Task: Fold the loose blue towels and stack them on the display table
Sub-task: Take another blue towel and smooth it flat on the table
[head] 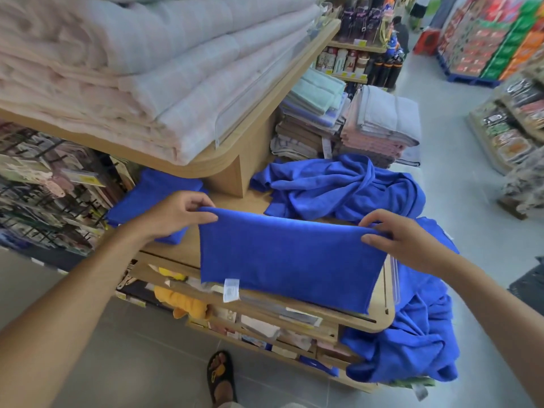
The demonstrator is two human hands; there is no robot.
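Towel mid-fold, upper corners pinched between curled fingers of left hand and right hand; small folded pile on desk; crumpled heap yet unfolded.

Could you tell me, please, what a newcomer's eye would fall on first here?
The eye lands on the bright blue folded towel at the centre, pinched at its top corners by the left hand and right hand. Behind it, a crumpled heap of loose blue towels lies on the wooden display table. Pale folded quilts fill the shelf at upper left.
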